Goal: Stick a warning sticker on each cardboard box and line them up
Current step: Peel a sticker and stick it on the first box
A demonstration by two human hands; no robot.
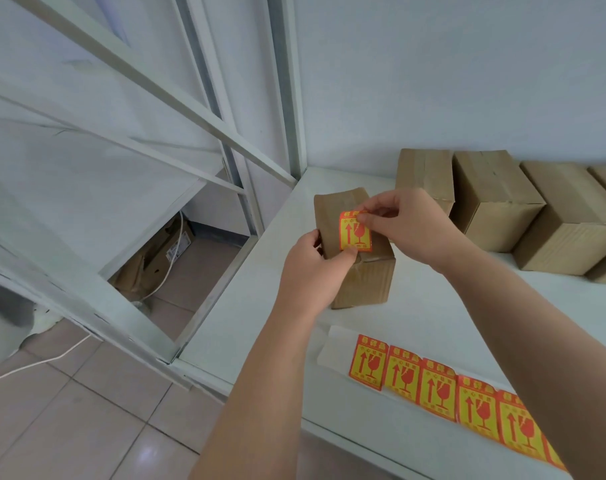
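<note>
A small cardboard box [363,278] stands on the white table [267,306] near its left edge. Over its top I hold a red and yellow warning sticker [354,233]. My left hand [312,271] pinches the sticker's lower edge, and my right hand [408,226] pinches its upper right corner. Whether the sticker touches the box top is unclear. A strip of several more warning stickers [443,389] lies on backing paper along the table's near edge. Several plain cardboard boxes [495,202] stand in a row at the back by the wall.
A white metal frame [149,98] rises left of the table. Below it, on the tiled floor [69,410], lie flattened cardboard [163,258] and a white cable [35,363]. The table's left edge is close to the box.
</note>
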